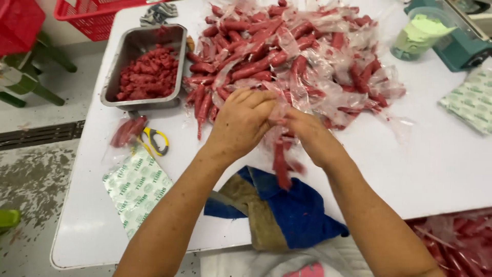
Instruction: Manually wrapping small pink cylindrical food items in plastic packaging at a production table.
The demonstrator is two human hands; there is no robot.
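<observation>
Risks first, left to right. Loose sausage pack point(128, 131) lies near the left edge of the white surface point(441, 169), touching the yellow-handled scissors point(154, 140); a sweep of the left forearm could knock either to the floor. Printed green-and-white bags point(134, 189) lie close to the front-left corner and look light, so they slide easily. Steel tray point(137, 46) of cut red pieces point(147, 77) sits flat, well in from the edge, low risk. Blue and tan cloth point(279, 210) hangs half over the front edge under the wrists; a drag of the arms could pull it off. The big pile of wrapped red sausages point(287, 56) is slick plastic on plastic, so strands may slip out toward the hands. The sausage strip point(280, 164) dangles below the hands, blurred, lower end over the cloth; a weak pinch and it likely drops there. Teal sealing machine point(464, 46) and clear tub point(417, 36) of green slips at far right, well apart, no worry.

Hands: left hand point(241, 123) is curled, fingers bent narrow, knuckles up, closed over the top of the plastic-wrapped strip at the pile's front edge. Right hand point(307, 134) is narrow too, fingertips meeting the left hand's and pinching the same wrap. Both touching; the exact grip between the fingers is hidden.
</observation>
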